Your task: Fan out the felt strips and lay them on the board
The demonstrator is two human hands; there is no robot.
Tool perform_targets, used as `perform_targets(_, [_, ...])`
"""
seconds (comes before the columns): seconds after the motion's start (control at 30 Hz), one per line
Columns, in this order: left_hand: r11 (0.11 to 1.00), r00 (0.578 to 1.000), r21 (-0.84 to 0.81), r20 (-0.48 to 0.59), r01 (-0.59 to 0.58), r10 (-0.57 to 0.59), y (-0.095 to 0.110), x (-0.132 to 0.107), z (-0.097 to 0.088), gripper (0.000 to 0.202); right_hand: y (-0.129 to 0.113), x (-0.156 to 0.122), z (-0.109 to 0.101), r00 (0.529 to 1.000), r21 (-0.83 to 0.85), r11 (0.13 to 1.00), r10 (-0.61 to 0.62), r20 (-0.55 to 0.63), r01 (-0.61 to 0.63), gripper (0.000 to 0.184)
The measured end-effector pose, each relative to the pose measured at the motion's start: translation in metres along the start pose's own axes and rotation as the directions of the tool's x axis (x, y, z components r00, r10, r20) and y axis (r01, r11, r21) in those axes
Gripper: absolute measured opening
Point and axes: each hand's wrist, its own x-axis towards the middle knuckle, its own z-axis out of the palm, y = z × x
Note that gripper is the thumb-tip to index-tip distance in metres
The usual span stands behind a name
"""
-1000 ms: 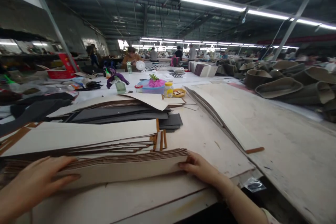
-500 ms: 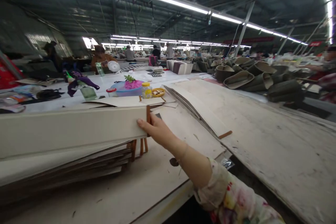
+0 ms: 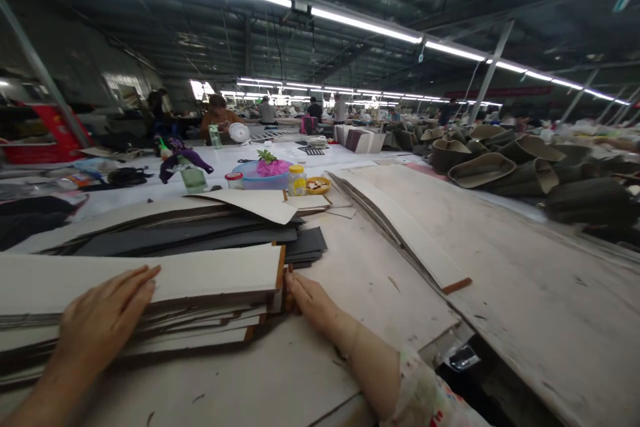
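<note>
A thick stack of long pale sheets with brown edges (image 3: 200, 277) lies across the near table. My left hand (image 3: 105, 317) rests flat on its top and front edge, fingers stretched out. My right hand (image 3: 307, 295) presses against the stack's right end, fingers together along the brown edge. Behind it lies a pile of dark grey sheets (image 3: 200, 233) topped by a pale sheet (image 3: 250, 201).
A long fanned row of pale strips (image 3: 400, 227) runs along the worn table (image 3: 525, 293) to the right. A blue bowl with pink stuff (image 3: 265, 173), a jar (image 3: 297, 180) and a yellow dish (image 3: 318, 185) stand beyond. Curved grey-green pieces (image 3: 500, 167) are heaped far right. Other people work far back.
The stack, lifted at its right end half a second ago, now lies flat. My left hand is back in view on top of it; my right hand has dropped to its end.
</note>
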Motion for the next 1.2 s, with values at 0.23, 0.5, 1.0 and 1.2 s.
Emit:
perform_targets(0.23, [0.992, 0.997, 0.114, -0.046, -0.055, 0.060, 0.014, -0.009, -0.007, 0.039, 0.007, 0.004, 0.004, 0.997, 0.074, 0.995, 0.069, -0.025, -0.067, 0.045])
perform_targets(0.5, [0.994, 0.991, 0.055, -0.091, -0.091, 0.095, 0.016, -0.015, -0.014, 0.040, 0.015, 0.010, 0.006, 0.962, 0.141, 0.959, 0.260, -0.078, -0.248, 0.049])
perform_targets(1.0, [0.996, 0.995, -0.002, -0.048, -0.089, 0.089, 0.016, -0.017, -0.021, 0.040, -0.013, 0.022, 0.017, 0.869, 0.431, 0.756, 0.457, 0.193, -0.493, 0.022])
perform_targets(1.2, [0.997, 0.997, -0.042, -0.047, -0.066, 0.064, 0.019, -0.016, -0.027, 0.041, -0.011, 0.017, 0.015, 0.892, 0.452, 0.769, 0.390, 0.231, -0.453, 0.029])
